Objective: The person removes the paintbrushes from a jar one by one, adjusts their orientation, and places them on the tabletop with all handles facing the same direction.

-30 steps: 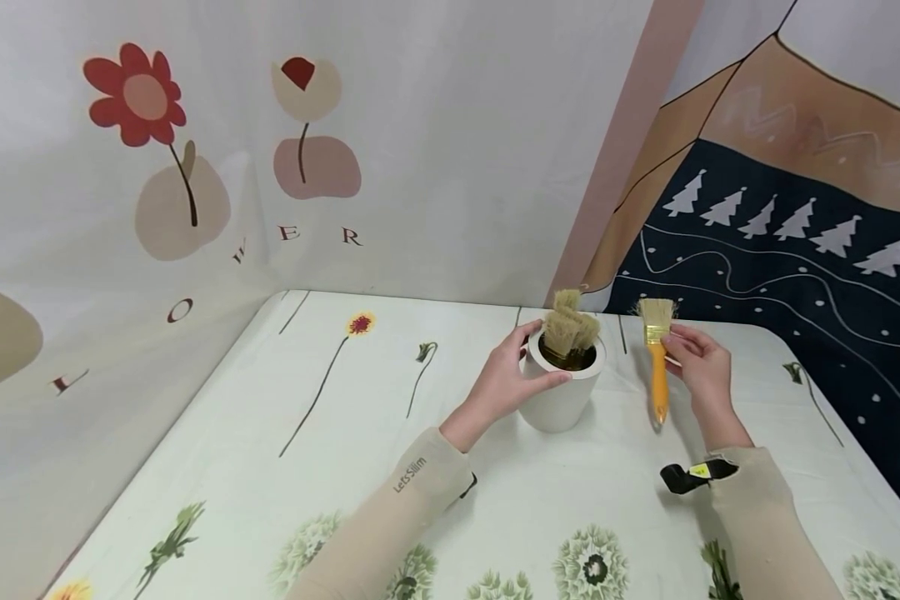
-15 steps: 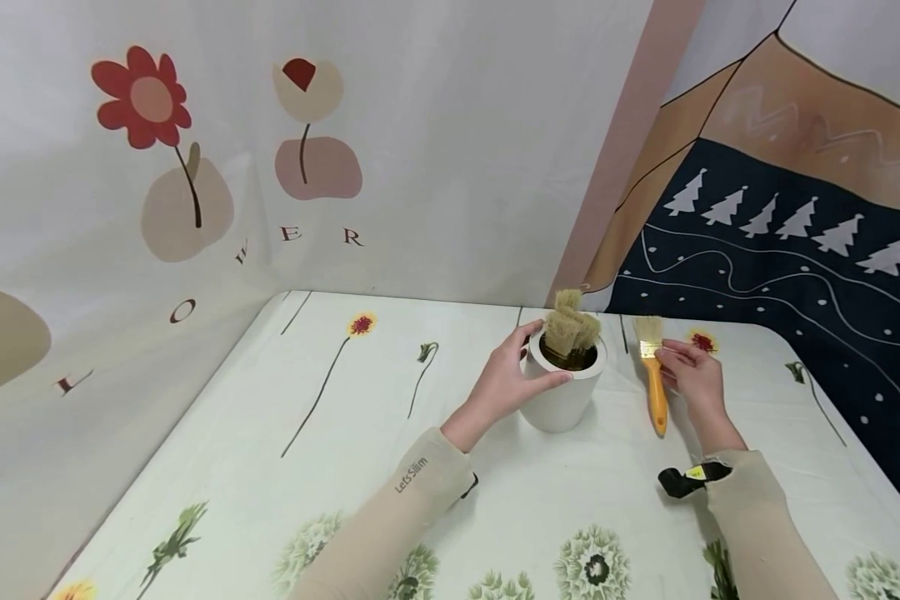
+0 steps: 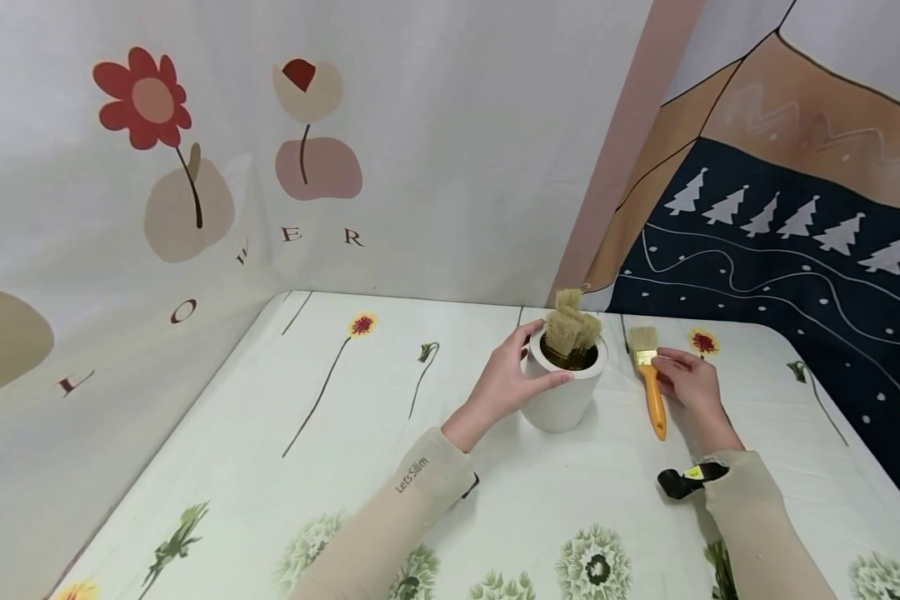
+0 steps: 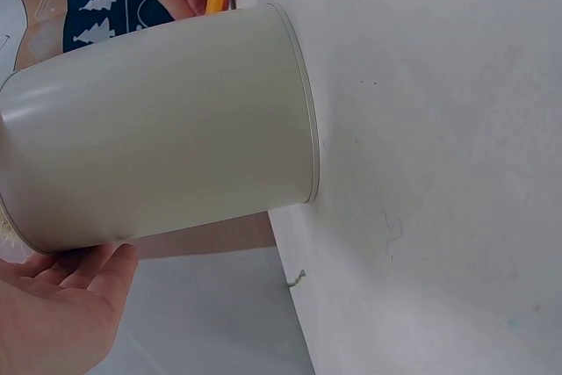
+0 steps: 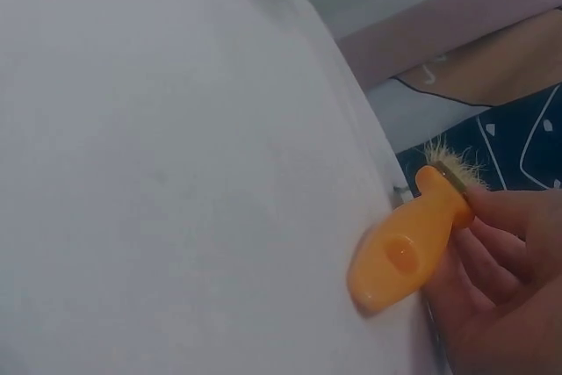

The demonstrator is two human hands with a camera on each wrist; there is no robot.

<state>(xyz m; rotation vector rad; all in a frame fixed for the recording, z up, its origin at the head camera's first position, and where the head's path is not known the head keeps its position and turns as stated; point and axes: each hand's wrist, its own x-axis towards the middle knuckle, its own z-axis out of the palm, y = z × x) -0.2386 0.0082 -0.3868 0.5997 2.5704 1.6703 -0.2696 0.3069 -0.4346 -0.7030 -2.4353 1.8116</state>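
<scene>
A white cylindrical pot (image 3: 558, 404) stands upright at the back of the table. Bristle ends of several brushes (image 3: 567, 329) poke up out of it, their handles hidden inside. My left hand (image 3: 504, 377) grips the pot near its rim, thumb at the front and fingers round the back; the left wrist view shows the pot's side (image 4: 167, 129) with fingertips against it. Right of the pot, a flat paintbrush with an orange handle (image 3: 653, 400) is pinched near its metal band by my right hand (image 3: 692, 385). Its handle end (image 5: 395, 261) is close over the tabletop in the right wrist view.
A white cloth printed with flowers (image 3: 420, 375) covers the table. Behind hangs a pale curtain (image 3: 450, 167), and a dark tree-patterned cloth (image 3: 780, 275) hangs at the right. A black wrist strap piece (image 3: 677, 483) juts from the right sleeve.
The right hand has brought the paintbrush down and slightly left, its bristles dropping toward the table and leaning left. The left hand and the pot stay where they were.
</scene>
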